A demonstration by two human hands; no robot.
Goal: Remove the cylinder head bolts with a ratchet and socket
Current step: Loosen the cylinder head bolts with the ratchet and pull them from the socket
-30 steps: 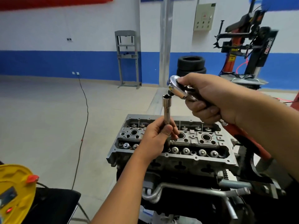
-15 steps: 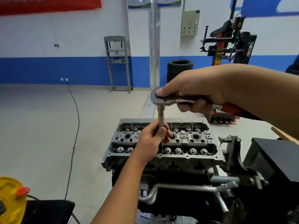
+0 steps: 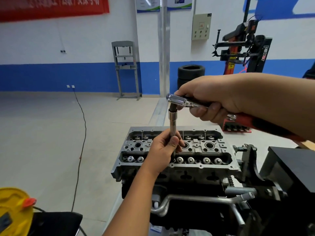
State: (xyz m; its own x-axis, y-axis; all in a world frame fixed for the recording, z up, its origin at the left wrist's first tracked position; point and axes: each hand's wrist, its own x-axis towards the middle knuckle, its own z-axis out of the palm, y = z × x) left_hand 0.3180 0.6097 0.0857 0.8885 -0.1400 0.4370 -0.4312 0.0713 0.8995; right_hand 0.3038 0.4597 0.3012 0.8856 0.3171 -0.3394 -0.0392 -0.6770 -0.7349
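A grey aluminium cylinder head (image 3: 201, 166) sits on an engine stand in the middle of the view. A long chrome socket extension (image 3: 172, 121) stands upright over its near valve row. My left hand (image 3: 164, 150) grips the lower part of the extension; its tip is hidden behind my fingers. My right hand (image 3: 209, 99) holds the chrome ratchet (image 3: 179, 100) near its head, and the ratchet's drive is seated on top of the extension. The ratchet's red handle (image 3: 255, 123) runs back under my right forearm.
A black engine stand bracket (image 3: 247, 160) and a black box (image 3: 293, 167) stand to the right. Metal coolant pipes (image 3: 196, 200) run below the head. A yellow cable reel (image 3: 13, 213) and black stool sit at lower left. Tyres (image 3: 190, 72) and a tyre changer (image 3: 245, 48) stand behind.
The ratchet head came down from beside the extension onto its top and is now joined to it. My left hand kept holding the extension upright over the head.
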